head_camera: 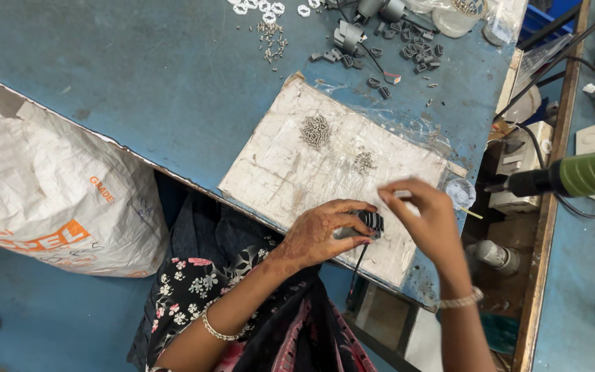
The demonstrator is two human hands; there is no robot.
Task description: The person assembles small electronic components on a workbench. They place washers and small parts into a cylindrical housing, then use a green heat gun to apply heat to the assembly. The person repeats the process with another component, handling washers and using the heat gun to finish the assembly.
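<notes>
Fingers of left hand (321, 234) curled around small black ribbed plastic part (368, 222), at near edge of worn white rectangular board (290, 165), right hand (427, 219) just beside, fingertips pinched narrow above part, grey screw pile (316, 130) farther up board.

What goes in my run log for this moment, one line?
left hand: grips black part | right hand: pinched above it | white board: screw piles
</notes>
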